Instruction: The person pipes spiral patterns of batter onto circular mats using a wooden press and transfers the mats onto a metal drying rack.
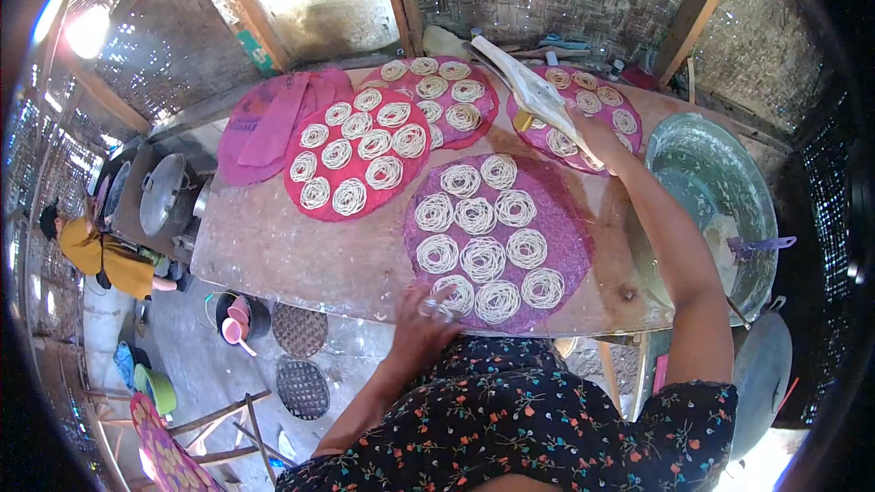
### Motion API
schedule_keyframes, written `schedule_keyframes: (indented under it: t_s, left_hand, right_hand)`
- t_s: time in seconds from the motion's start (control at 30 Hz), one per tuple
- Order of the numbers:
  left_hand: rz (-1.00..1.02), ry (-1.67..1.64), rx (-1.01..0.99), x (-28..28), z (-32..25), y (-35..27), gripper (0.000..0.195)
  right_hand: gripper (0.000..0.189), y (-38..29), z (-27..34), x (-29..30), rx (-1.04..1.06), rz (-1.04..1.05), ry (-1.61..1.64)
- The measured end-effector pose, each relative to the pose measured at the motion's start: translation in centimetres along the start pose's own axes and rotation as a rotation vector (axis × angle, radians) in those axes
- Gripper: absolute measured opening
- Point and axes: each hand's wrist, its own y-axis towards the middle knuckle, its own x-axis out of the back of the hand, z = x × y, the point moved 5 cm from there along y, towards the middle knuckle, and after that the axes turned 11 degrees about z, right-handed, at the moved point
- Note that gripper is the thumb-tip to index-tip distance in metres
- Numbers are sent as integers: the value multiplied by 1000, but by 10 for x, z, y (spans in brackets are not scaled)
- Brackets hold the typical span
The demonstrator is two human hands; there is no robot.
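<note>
My right hand [601, 140] grips the lower end of a two-armed wooden hand press [540, 92], which has a yellow metal cylinder [523, 119] at its side. The press is over a round mat [632, 140] at the back right that bears coiled strand nests. Directly before me lies a round purple mat [567, 239] with several pale nests of thin strands [482, 259]. My left hand [424, 321] is at this mat's near left edge, its fingers over part of a nest [454, 295]. Whether those fingers pinch the mat is hidden.
A red mat [331, 126] and another purple mat [478, 133] bear more nests, beside bare pink mats [256, 130] on the wooden table [301, 266]. Right stands a green basin [748, 164] with pale dough [721, 239] and a purple-handled utensil [765, 244]. A person [102, 256] is far left.
</note>
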Motion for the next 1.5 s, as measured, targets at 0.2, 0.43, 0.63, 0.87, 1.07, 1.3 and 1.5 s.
schedule_keyframes:
  t_s: [0.2,0.43,0.63,0.87,1.07,1.3,1.5]
  left_hand:
    - [134,38,-108,-18,-34,5,17]
    - [112,207,-185,-34,-35,-1,21]
    - [85,263,-172,-31,-24,-20,29]
    - [70,312,60,6,32,-54,35]
    - [-54,457,27,37,36,-37,25]
    - [-430,-228,286,130,14,26,69]
    - [177,-418,182,88,-3,31,40]
  right_hand:
    - [79,-13,23,-5,143,-18,-85]
    - [80,-12,14,-11,71,97,95]
    - [83,-23,19,-13,1,140,162]
    - [68,-36,32,-18,68,172,155]
    - [66,-36,33,-18,213,93,114]
    - [68,-121,109,-53,241,523,7]
    - [43,-262,145,-86,680,568,-465]
